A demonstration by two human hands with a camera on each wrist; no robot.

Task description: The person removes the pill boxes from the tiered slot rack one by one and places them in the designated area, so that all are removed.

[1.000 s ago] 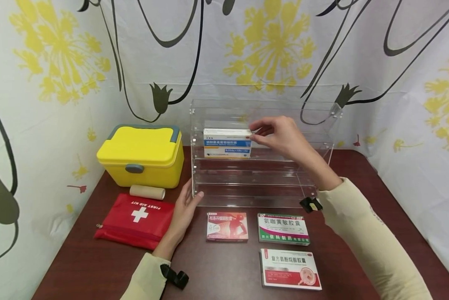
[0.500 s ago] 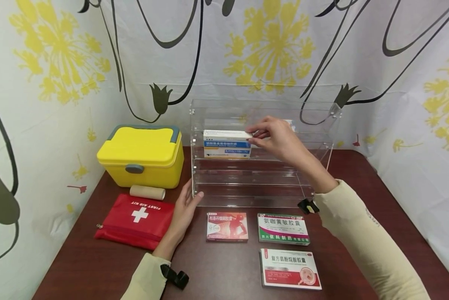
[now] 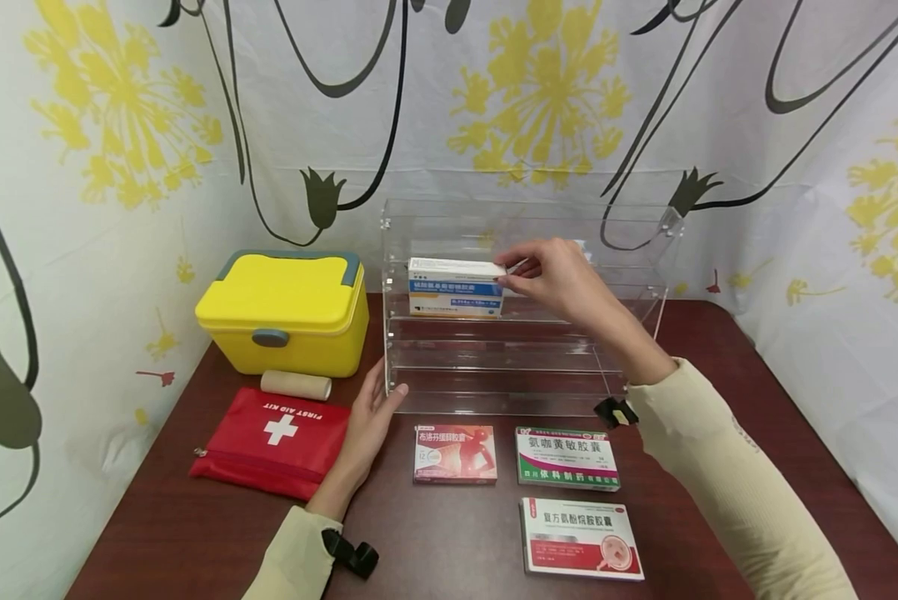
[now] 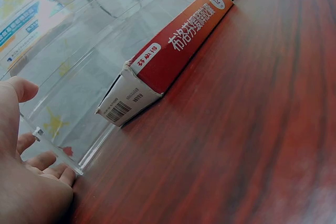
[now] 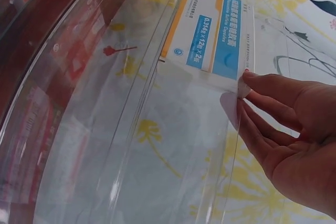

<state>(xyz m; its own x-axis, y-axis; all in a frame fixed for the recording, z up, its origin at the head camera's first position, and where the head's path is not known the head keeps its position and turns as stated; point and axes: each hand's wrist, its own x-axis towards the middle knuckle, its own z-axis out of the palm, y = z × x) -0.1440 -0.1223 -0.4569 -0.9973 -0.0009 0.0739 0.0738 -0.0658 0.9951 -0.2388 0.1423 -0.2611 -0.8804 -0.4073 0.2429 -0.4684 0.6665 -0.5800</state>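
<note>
A white medicine box with blue and orange bands (image 3: 455,292) stands on an upper tier of a clear acrylic stepped rack (image 3: 494,357), at its left end. My right hand (image 3: 561,275) pinches the box's upper right corner between thumb and fingers. The right wrist view shows the thumb on the printed front and the fingers behind the corner of the box (image 5: 210,38). At the rack's lower left, my left hand (image 3: 365,421) grips the side panel. Its thumb lies on one side of the panel and its curled fingers on the other in the left wrist view.
In front of the rack lie a red-orange medicine box (image 3: 455,454), a green and white one (image 3: 566,458) and a red and white one (image 3: 581,537). To the left are a yellow case (image 3: 284,308), a beige roll (image 3: 295,384) and a red first aid pouch (image 3: 269,442).
My right hand has shifted slightly left, and its fingers have moved further over the box's corner. The box has barely moved. My left hand stays on the rack's side.
</note>
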